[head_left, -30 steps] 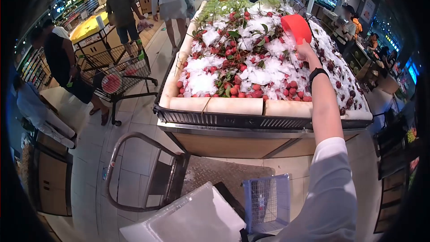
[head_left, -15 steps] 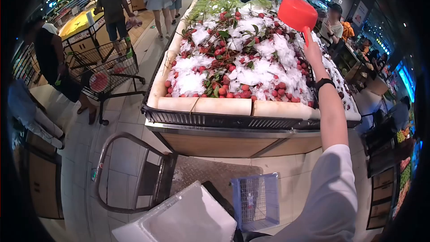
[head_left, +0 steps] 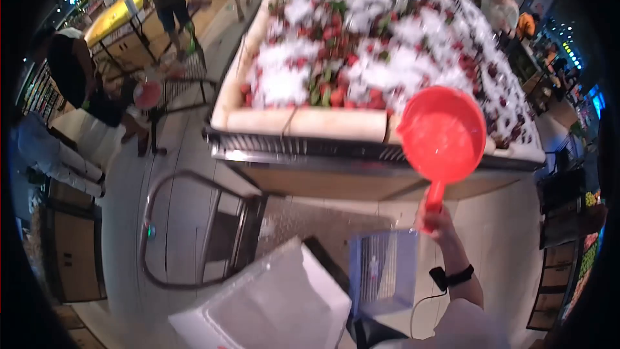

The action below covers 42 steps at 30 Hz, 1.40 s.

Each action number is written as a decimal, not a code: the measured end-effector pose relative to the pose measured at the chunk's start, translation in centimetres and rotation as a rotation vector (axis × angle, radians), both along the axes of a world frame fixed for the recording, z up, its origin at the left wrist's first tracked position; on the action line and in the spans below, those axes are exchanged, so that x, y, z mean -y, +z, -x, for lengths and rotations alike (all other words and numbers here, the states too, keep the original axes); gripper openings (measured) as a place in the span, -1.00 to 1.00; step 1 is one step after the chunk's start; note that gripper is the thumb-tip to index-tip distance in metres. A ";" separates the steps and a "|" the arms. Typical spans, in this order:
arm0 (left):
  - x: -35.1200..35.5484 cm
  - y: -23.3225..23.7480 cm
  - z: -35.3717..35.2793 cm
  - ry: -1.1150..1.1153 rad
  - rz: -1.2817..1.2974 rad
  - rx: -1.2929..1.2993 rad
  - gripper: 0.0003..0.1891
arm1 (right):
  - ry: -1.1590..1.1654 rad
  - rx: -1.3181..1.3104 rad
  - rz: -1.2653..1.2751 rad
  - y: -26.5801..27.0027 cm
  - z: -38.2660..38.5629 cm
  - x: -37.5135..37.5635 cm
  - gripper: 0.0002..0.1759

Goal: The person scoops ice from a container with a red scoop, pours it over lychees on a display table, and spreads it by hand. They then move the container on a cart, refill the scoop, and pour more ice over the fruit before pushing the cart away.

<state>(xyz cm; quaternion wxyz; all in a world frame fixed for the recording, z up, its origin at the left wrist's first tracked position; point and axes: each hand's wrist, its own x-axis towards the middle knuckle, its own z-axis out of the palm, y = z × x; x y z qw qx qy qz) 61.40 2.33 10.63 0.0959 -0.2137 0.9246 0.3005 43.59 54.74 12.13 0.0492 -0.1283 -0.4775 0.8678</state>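
My right hand [head_left: 435,218] is wrapped round the handle of a red scoop [head_left: 445,134], whose open bowl faces me over the front right edge of the display bin. A few clear bits, perhaps ice or water, show inside the bowl. Behind it, the bin [head_left: 310,123] holds red fruit [head_left: 336,95] with green leaves under white crushed ice [head_left: 281,84]. A dark band circles my right wrist. My left hand is outside the view.
A white foam box [head_left: 271,304] lies in front of me, beside a cart with a curved metal handle [head_left: 147,239]. A blue basket [head_left: 382,271] stands to its right. A shopping cart [head_left: 187,84] and several people are at the left; another person [head_left: 500,6] is behind the bin.
My right hand has drawn the red scoop back and down toward me, from over the fruit to the bin's front edge. The scoop's opening now shows. The view has shifted and blurred slightly.
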 end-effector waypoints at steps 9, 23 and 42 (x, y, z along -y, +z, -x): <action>-1.7 -0.7 0.5 0.119 -0.135 -0.017 0.00 | 0.938 0.753 -0.312 -17.6 -11.9 12.1 -0.59; -2.4 -1.4 -0.8 0.424 -0.194 0.040 -0.02 | 1.204 -0.095 -1.423 -41.3 -10.0 34.0 -0.18; 1.5 -1.6 -7.9 -0.007 -0.003 -0.004 0.03 | 1.443 0.312 -1.344 -47.7 -32.6 40.8 -0.03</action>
